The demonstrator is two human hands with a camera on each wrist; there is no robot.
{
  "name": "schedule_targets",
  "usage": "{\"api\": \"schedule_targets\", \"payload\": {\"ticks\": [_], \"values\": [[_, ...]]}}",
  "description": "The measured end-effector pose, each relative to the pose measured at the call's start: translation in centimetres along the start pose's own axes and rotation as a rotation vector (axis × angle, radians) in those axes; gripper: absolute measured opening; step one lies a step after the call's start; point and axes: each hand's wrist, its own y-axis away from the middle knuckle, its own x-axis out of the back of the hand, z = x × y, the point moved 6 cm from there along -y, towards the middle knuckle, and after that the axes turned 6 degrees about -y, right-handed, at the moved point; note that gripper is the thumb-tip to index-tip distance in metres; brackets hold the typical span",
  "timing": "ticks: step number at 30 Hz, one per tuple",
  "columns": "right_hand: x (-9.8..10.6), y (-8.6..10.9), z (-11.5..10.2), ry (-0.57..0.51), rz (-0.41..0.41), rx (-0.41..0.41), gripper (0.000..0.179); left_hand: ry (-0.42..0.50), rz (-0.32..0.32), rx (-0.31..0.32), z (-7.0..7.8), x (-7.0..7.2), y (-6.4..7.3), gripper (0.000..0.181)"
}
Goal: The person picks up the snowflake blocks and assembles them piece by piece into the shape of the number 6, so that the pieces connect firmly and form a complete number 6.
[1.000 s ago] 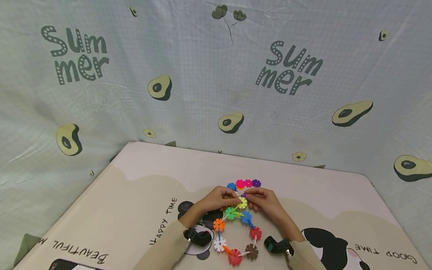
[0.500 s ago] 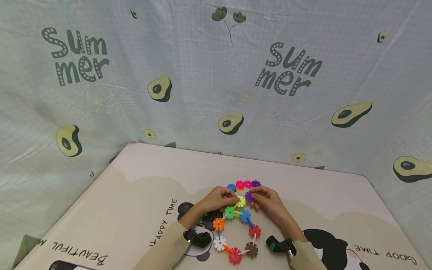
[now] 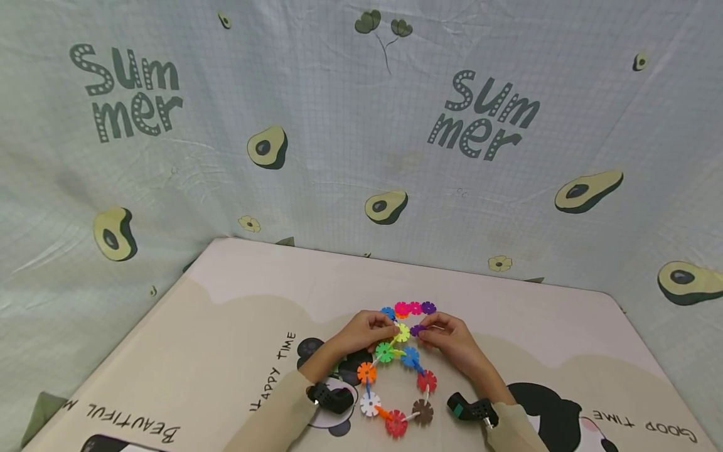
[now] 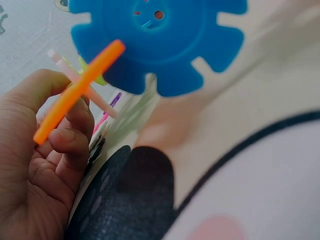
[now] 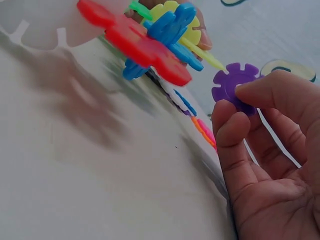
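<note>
My left hand [image 3: 368, 331] pinches a yellow notched snowflake disc [image 3: 402, 333] at the top of a linked ring of such discs. Between thumb and fingertips, my right hand [image 3: 452, 336] holds a loose purple snowflake disc [image 5: 235, 86]. It sits just right of the yellow one in the head view, its flat face showing in the right wrist view. The ring hangs toward me with a green disc [image 3: 385, 351], a brown disc [image 3: 423, 411] and a white disc [image 3: 370, 404] among others. Close to the left wrist camera are a blue disc [image 4: 165, 75] and an edge-on orange disc [image 4: 80, 92].
Behind the hands, several loose discs lie on the table, among them a pink disc [image 3: 402, 308], a dark purple disc [image 3: 428, 307] and a blue disc [image 3: 387, 312]. The patterned table mat [image 3: 226, 351] meets a hanging avocado-print cloth [image 3: 327, 157] at its back edge.
The purple disc has come out from beside the yellow disc to its right and has tilted flatter, with my right hand shifting slightly right. The left hand and the ring have risen a little.
</note>
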Motion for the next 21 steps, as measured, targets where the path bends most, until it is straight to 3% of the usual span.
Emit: {"api": "schedule_targets", "payload": {"ticks": [9, 16, 21], "values": [[0.27, 0.08, -0.02, 0.098, 0.018, 0.011, 0.015, 0.018, -0.035, -0.028, 0.17, -0.14, 0.05, 0.019], [0.05, -0.10, -0.28, 0.235, 0.009, 0.067, 0.017, 0.001, -0.062, -0.028, 0.26, -0.29, 0.11, 0.019], [0.02, -0.11, -0.39, 0.243, 0.016, 0.076, 0.018, -0.003, -0.062, -0.016, 0.42, -0.49, 0.06, 0.020]]}}
